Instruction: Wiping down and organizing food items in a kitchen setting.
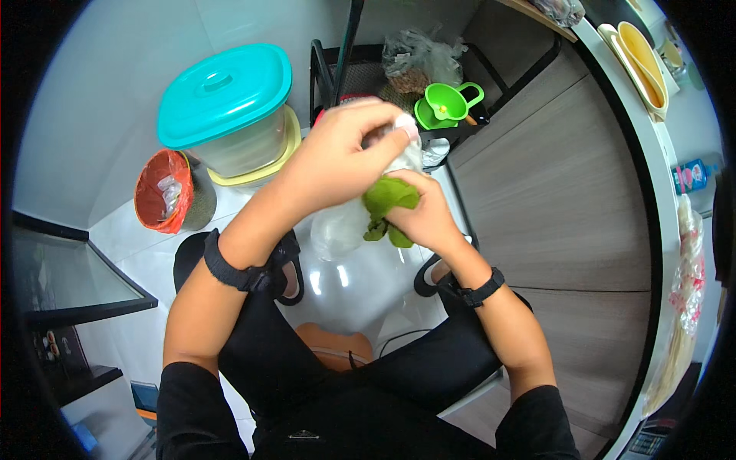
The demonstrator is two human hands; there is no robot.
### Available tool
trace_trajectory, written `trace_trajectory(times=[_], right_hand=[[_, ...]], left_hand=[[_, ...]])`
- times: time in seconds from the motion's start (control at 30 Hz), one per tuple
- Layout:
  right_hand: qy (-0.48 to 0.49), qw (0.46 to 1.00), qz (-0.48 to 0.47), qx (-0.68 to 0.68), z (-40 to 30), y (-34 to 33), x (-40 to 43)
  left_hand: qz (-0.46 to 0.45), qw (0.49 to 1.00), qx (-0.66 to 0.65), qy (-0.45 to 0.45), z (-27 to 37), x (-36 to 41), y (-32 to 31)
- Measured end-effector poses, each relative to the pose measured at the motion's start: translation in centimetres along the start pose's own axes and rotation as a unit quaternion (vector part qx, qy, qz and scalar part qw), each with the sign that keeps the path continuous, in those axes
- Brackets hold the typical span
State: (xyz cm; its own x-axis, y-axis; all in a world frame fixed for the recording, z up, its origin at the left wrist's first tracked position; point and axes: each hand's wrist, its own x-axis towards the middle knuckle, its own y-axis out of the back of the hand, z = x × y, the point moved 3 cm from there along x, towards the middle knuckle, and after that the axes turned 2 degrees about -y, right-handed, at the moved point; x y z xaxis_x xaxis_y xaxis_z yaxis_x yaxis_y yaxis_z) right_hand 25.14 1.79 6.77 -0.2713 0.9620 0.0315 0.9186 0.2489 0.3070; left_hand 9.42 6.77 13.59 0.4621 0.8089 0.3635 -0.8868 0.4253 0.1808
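My left hand [351,152] pinches a white, crumpled thing [411,154] between thumb and fingertips, in front of the black rack. Just below it, my right hand [424,210] is closed around a soft green piece [391,196]; its loose ends dangle under the fingers. Whether the green piece is cloth or leaf, and whether it joins the white one, cannot be told. Behind and below the hands is a translucent whitish plastic bag [336,233], partly hidden by them. Both hands are raised above the floor, between my knees.
A lidded plastic container [224,92] and a bin with a red liner [164,190] stand at left. The black rack [362,72] holds a clear bag [422,60] and a green cup [445,103]. Grey cabinet doors [558,190] and a white counter edge [655,144] bound the right.
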Motion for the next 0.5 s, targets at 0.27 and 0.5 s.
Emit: trace_trajectory(times=[0.27,0.5], right_hand=[[0.014,0.979,0.018,0.201,-3.8,2.8,-0.7],[0.019,0.985,-0.023,0.169,-5.4,2.4,-1.4]], left_hand=[[-0.224,0.965,0.136,-0.017,-3.5,-1.9,0.5],[-0.228,0.973,-0.015,-0.025,-5.5,-2.6,-5.4]])
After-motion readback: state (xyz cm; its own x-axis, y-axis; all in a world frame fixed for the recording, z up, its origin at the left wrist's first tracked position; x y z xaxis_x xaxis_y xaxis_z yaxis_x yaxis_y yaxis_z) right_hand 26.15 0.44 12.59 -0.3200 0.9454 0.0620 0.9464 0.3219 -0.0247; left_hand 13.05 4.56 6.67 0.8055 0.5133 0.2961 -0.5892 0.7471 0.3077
